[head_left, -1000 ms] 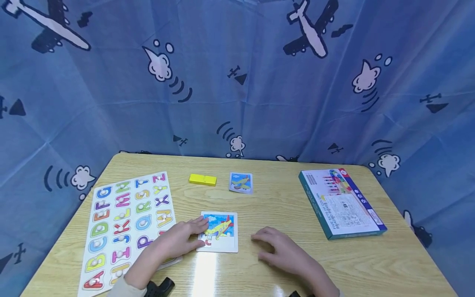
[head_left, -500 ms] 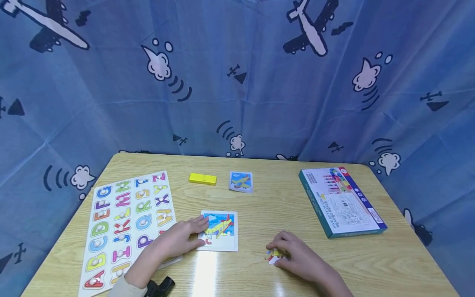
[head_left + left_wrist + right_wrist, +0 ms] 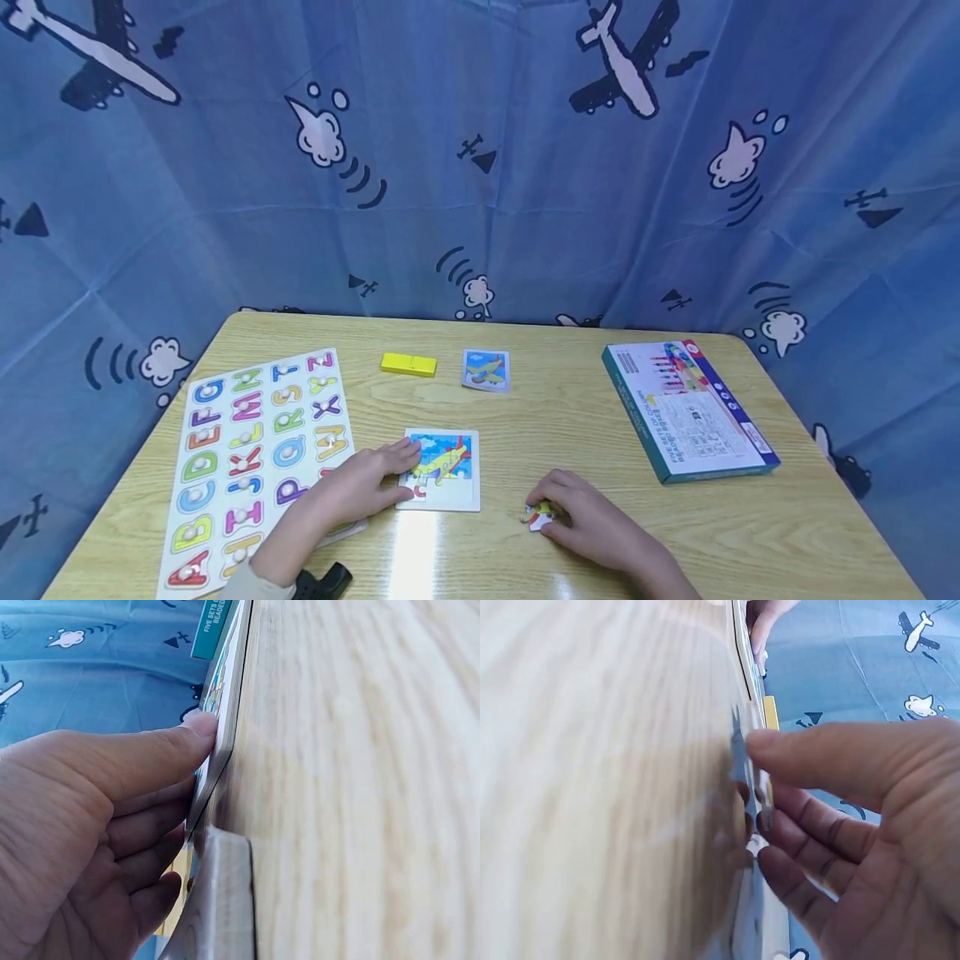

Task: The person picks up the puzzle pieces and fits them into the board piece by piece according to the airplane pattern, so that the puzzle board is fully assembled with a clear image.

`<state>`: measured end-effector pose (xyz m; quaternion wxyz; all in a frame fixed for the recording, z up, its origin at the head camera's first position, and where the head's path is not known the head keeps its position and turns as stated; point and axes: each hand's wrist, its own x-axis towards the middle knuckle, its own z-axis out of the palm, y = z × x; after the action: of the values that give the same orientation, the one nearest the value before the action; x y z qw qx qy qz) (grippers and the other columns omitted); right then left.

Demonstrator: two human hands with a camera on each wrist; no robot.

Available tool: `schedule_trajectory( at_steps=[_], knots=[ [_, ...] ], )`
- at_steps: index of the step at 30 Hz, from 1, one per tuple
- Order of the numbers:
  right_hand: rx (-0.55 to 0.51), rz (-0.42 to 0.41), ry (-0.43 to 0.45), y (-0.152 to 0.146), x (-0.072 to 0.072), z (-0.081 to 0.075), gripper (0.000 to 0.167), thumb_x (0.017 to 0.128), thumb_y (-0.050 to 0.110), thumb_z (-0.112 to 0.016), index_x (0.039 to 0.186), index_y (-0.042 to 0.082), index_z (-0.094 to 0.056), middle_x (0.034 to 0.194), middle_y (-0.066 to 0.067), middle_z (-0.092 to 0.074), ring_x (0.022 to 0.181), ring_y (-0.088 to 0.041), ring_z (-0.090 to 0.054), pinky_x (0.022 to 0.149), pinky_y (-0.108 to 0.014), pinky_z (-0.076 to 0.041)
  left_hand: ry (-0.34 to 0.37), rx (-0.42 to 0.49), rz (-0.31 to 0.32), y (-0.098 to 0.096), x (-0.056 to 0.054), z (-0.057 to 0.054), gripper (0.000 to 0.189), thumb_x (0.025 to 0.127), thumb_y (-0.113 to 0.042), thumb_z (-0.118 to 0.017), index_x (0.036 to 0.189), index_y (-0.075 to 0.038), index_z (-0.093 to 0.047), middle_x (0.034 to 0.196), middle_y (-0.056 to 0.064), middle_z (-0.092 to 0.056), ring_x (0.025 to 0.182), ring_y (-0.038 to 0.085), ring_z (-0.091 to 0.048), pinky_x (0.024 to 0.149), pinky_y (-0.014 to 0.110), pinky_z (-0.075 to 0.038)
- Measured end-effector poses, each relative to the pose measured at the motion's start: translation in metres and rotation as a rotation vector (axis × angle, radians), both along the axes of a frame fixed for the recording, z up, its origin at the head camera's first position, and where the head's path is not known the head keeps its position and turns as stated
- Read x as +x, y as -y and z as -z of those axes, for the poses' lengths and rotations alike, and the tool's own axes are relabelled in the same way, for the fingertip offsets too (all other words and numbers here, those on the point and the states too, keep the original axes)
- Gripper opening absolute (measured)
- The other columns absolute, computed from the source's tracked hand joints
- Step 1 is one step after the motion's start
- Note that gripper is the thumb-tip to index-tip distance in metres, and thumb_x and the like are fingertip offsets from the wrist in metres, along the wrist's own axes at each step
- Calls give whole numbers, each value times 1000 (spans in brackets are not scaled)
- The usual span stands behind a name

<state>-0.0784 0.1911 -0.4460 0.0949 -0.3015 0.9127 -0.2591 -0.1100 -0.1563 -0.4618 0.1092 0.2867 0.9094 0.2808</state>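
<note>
A white-framed jigsaw puzzle (image 3: 453, 496) lies in front of me, showing a yellow airplane on blue sky; its lower part is blank white. My left hand (image 3: 367, 479) rests on its left side, fingertips on the picture and thumb near the lower left corner, by a piece with red on it. In the left wrist view the thumb touches the top of the board. Right of the board, my right hand (image 3: 585, 517) pinches a small yellow, red and white puzzle piece (image 3: 538, 521) low over the table. Its fingers partly hide the piece.
An alphabet board (image 3: 225, 450) with knobbed letters lies at left, partly under my left forearm. Farther back are a yellow block (image 3: 408, 364) and a small airplane picture card (image 3: 486, 371). A flat box (image 3: 690, 417) lies at right. A blue curtain (image 3: 480, 167) hangs behind the table.
My right hand reached down, took hold of the puzzle piece on the table and has shifted slightly left with it. The left hand has stayed on the puzzle.
</note>
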Motion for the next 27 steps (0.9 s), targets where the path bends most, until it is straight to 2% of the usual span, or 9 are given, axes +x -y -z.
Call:
schedule_trajectory(
  at_steps=[4, 16, 22, 27],
  knots=[
    [10, 9, 16, 10, -2, -4, 19, 88, 22, -67, 107, 22, -65, 106, 14, -57, 98, -5, -52, 87, -30, -49, 12, 3, -4, -1, 0, 0, 53, 89, -28, -66, 134, -5, -52, 145, 6, -45, 137, 27, -38, 109, 47, -35],
    [-56, -30, -38, 53, -11, -3, 25, 91, 30, -64, 113, 18, -68, 106, 12, -58, 96, -2, -53, 83, -23, -50, 12, 6, -5, -1, 1, -3, 52, 89, -28, -66, 134, -5, -53, 145, 7, -45, 137, 27, -38, 109, 47, -35],
    [-99, -72, -54, 73, -16, -1, 27, 91, 29, -63, 114, 15, -68, 106, 8, -58, 93, -2, -52, 80, -21, -50, 10, -1, -7, -2, 1, -3, 52, 89, -30, -65, 134, -6, -53, 145, 6, -45, 137, 26, -38, 109, 48, -35],
    [-90, -112, -100, 90, -22, 5, 28, 91, 28, -64, 116, 15, -68, 107, 7, -58, 91, -2, -52, 79, -19, -49, 10, -10, -9, -1, 0, -3, 52, 89, -29, -65, 134, -6, -53, 145, 5, -45, 137, 26, -38, 109, 47, -36]
  ],
)
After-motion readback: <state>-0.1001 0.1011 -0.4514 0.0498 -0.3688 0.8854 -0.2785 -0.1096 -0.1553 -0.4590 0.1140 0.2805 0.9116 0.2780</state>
